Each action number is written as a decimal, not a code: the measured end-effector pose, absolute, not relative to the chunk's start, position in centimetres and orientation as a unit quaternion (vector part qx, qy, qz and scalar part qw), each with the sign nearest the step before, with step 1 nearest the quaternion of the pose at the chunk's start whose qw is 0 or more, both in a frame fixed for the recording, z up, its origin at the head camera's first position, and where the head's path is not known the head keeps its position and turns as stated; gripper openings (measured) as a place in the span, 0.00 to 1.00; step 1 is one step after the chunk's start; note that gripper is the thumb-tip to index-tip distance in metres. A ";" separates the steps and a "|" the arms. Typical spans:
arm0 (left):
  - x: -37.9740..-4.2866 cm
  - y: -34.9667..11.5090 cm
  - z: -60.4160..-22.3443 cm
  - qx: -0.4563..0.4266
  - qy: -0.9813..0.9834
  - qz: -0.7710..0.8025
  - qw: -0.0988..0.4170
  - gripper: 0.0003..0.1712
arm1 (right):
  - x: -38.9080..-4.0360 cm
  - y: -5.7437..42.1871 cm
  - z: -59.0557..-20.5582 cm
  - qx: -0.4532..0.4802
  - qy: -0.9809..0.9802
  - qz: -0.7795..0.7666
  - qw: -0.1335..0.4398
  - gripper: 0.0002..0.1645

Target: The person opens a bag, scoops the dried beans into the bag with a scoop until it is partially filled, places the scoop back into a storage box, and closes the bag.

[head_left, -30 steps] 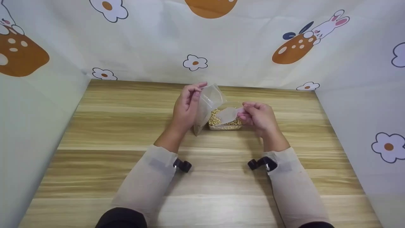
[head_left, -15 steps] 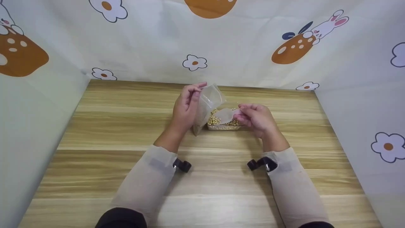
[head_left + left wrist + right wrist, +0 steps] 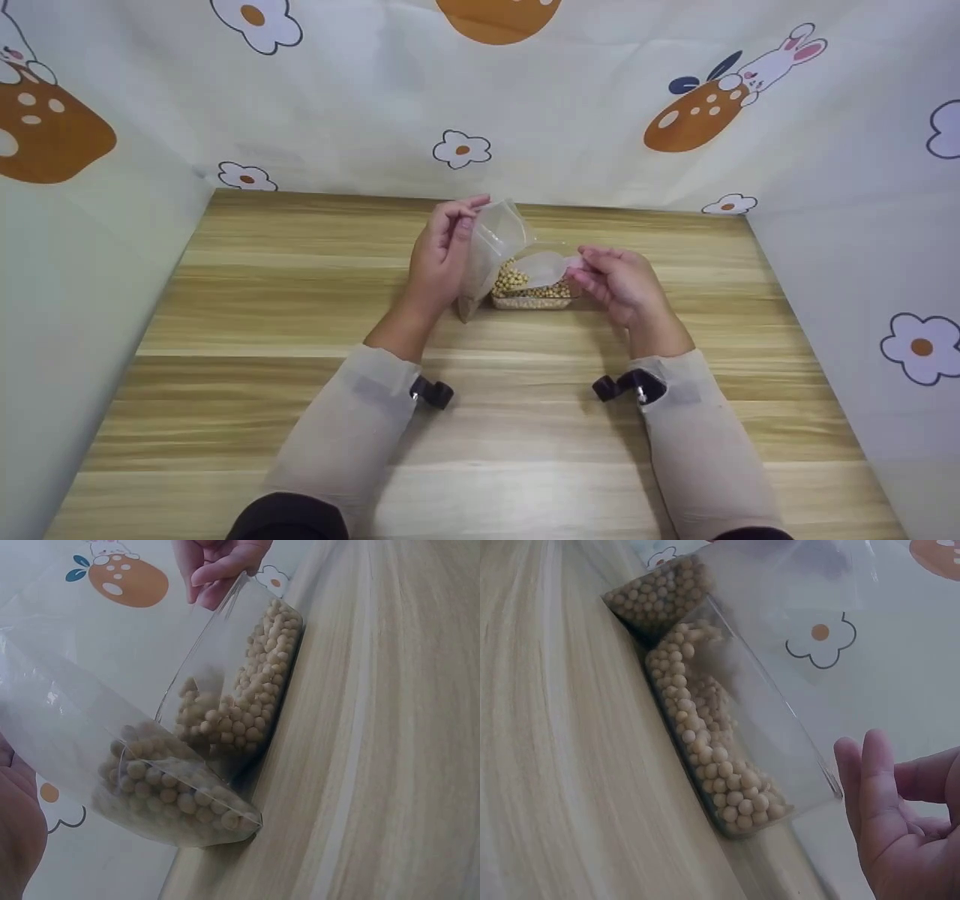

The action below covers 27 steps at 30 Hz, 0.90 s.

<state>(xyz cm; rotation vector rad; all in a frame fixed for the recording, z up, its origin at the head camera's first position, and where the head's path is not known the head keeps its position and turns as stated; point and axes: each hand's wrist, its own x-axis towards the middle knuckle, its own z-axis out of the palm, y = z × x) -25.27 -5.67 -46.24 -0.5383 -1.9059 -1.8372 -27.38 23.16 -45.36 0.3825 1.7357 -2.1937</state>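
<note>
In the head view my left hand (image 3: 439,251) holds a clear zip bag (image 3: 501,229) upright by its upper part. Soybeans (image 3: 169,791) fill the bag's lower part in the left wrist view. Close to the bag's right side stands a clear rectangular container (image 3: 534,303) with soybeans (image 3: 739,784) in it. With thumb and fingers my right hand (image 3: 624,285) pinches the handle of a translucent scoop (image 3: 544,266). The scoop's bowl dips among the beans, its tip toward the bag, and beans gather at that tip.
Bag and container stand on a wood-grain table (image 3: 285,307) toward its back edge. A white cloth with flower and rabbit prints (image 3: 360,105) hangs behind and along both sides. Each forearm wears a pale sleeve and a black wrist camera (image 3: 433,391).
The right hand moved slightly left with the scoop, then back to the right. More beans now show heaped at the scoop's tip. The left hand and bag hold still.
</note>
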 end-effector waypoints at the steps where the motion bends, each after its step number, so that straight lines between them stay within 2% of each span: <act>1: -25.3 -5.7 -46.3 -0.196 -0.687 -0.664 0.220 0.12 | -27.4 23.3 -45.4 0.137 0.602 -0.771 0.157 0.08; 14: -25.3 -5.7 -46.3 -0.196 -0.687 -0.664 0.221 0.11 | -27.9 24.7 -45.8 0.161 0.533 -0.817 0.149 0.09; 27: -25.3 -5.7 -46.2 -0.189 -0.693 -0.660 0.221 0.13 | -27.5 25.0 -44.2 0.149 0.516 -0.835 0.121 0.09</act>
